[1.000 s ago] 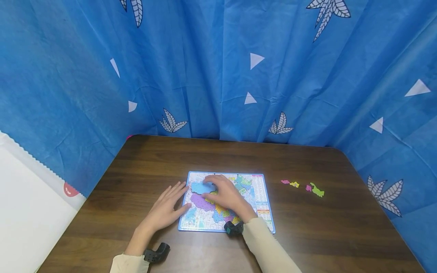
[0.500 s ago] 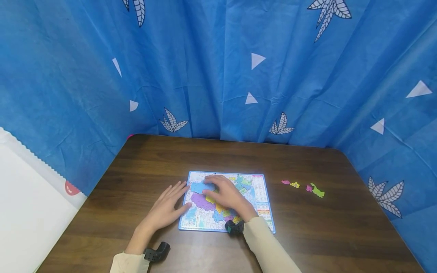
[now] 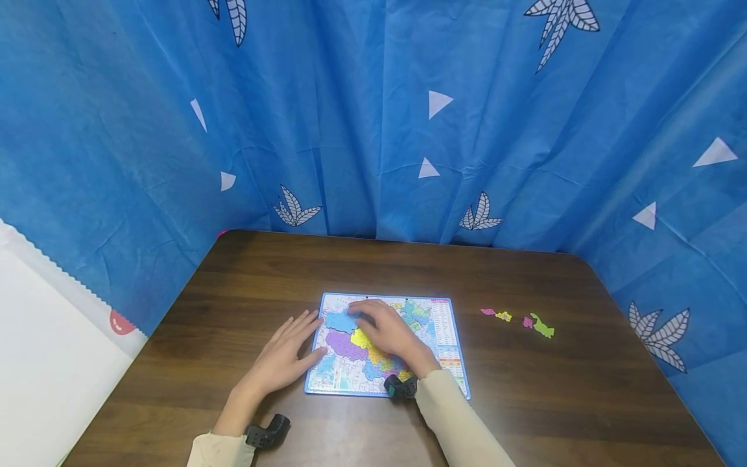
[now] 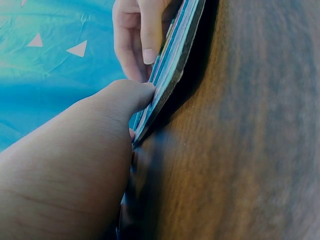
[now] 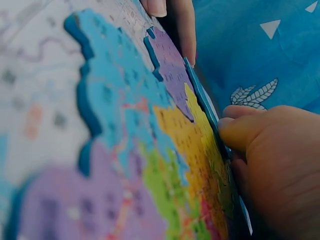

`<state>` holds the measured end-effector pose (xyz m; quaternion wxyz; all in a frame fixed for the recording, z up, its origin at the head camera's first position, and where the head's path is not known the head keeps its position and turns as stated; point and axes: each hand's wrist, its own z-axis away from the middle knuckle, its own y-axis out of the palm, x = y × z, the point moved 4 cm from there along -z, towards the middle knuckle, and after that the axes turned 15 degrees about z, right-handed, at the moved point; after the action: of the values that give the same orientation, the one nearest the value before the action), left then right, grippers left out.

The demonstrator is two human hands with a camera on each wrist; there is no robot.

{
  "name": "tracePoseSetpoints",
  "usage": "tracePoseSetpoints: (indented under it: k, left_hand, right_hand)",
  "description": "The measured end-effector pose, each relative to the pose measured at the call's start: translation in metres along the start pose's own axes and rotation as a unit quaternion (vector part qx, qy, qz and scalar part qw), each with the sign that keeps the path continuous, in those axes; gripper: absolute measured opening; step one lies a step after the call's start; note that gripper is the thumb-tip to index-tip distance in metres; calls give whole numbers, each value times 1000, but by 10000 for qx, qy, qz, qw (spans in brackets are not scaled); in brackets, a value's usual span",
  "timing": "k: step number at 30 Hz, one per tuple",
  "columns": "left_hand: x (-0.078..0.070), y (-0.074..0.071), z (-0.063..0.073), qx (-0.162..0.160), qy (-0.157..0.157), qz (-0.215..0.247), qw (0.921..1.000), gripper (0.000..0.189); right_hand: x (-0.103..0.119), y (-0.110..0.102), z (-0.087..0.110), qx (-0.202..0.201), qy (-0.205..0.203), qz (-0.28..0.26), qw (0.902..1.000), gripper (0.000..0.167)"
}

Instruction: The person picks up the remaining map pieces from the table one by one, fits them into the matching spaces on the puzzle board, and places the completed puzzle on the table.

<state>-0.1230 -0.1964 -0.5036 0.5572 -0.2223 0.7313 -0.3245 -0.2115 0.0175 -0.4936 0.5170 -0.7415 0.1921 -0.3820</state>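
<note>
A map puzzle board [image 3: 438,324] with a blue rim lies on the table, colored pieces set into it. My right hand [image 3: 388,331] is over its upper left, thumb and fingertips bent together at the edge of a large blue puzzle piece [image 3: 336,321]. In the right wrist view this blue piece [image 5: 202,97] stands a little above the purple piece [image 5: 172,60] beside it. My left hand [image 3: 282,353] lies with fingers extended along the board's left edge, its thumb [image 4: 140,95] touching the rim. The right palm hides the board's middle.
Several loose puzzle pieces lie to the right of the board: a pink one [image 3: 487,311], a yellow one [image 3: 504,316], a magenta one [image 3: 528,322] and a green one [image 3: 543,325]. A blue curtain [image 3: 350,130] hangs behind the brown table [image 3: 525,402].
My right thumb has moved up toward the index finger, uncovering more of the yellow piece beneath. The left hand stays where it was.
</note>
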Motion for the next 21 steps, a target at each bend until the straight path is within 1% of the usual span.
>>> tracePoseSetpoints:
  k: [4,9,12,21]
  left_hand:
    - [0,0,0,17,10,-23,10000,67]
    - [1,0,0,12,17,-22,10000,67]
    - [1,0,0,13,16,-24,10000,67]
    - [1,0,0,15,-12,-17,10000,67]
  right_hand:
    - [0,0,-1,85,3,13,10000,32]
    - [-2,2,-3,255,-117,188,9994,37]
    - [-3,3,-4,314,-174,259,9990,36]
    - [-2,2,-5,303,-110,236,9992,34]
